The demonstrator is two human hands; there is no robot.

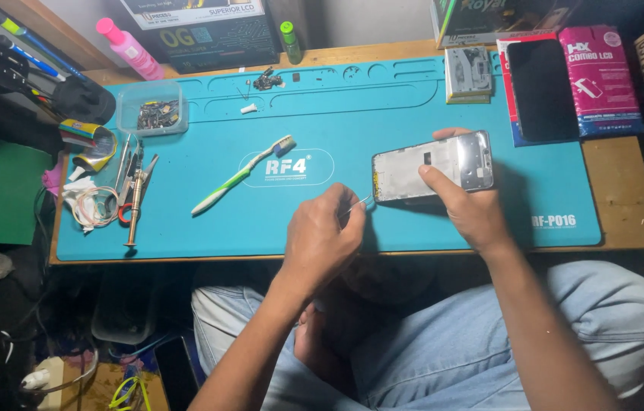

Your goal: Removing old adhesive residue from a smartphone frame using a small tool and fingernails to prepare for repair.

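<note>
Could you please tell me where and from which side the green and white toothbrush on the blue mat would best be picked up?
Probably at the middle of the handle of the toothbrush, coming from above with fingers across its narrow width. It lies flat and diagonal on the blue mat, bristles toward the upper right, with bare mat on both sides, well apart from the left hand.

pink packet far right, dark box behind
</note>
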